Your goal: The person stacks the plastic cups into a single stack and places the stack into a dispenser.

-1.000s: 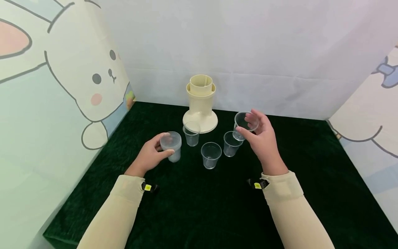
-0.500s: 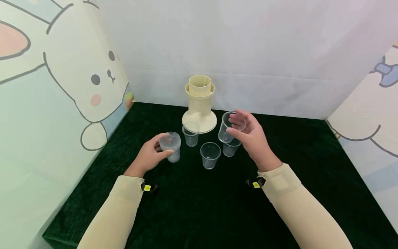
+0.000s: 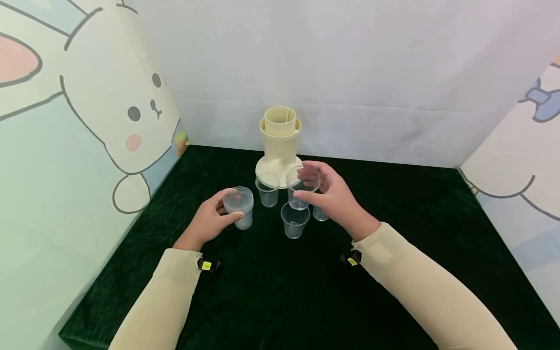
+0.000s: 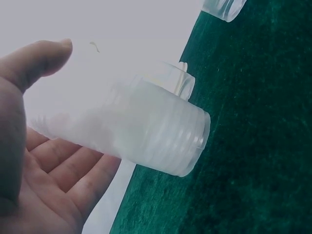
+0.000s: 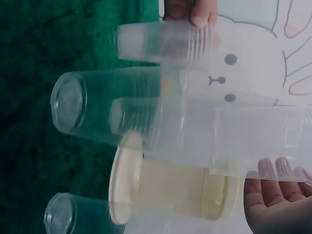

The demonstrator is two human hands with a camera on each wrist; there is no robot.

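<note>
My left hand point(image 3: 209, 218) grips a stack of nested clear plastic cups point(image 3: 246, 216), thumb in front and fingers behind. The left wrist view shows the ridged lower end of the cup stack point(image 4: 175, 136) over the green cloth. My right hand point(image 3: 337, 201) holds a single clear plastic cup point(image 3: 297, 198) between thumb and fingers, raised above the table. Below it a middle cup point(image 3: 295, 227) stands upright, apart from the held cup point(image 5: 263, 141) in the right wrist view. Another cup point(image 3: 267, 195) stands behind to the left. A third cup point(image 3: 321, 214) is partly hidden by my right hand.
A cream cylindrical holder point(image 3: 281, 146) with a round base stands at the back of the table, behind the cups. Dark green cloth point(image 3: 280, 291) covers the table. A white curtain point(image 3: 350, 73) hangs behind, with printed cartoon panels point(image 3: 109, 97) on either side.
My right hand has carried its cup leftward, from above the right cup to above the middle one. My left hand and its stack have stayed nearly still.
</note>
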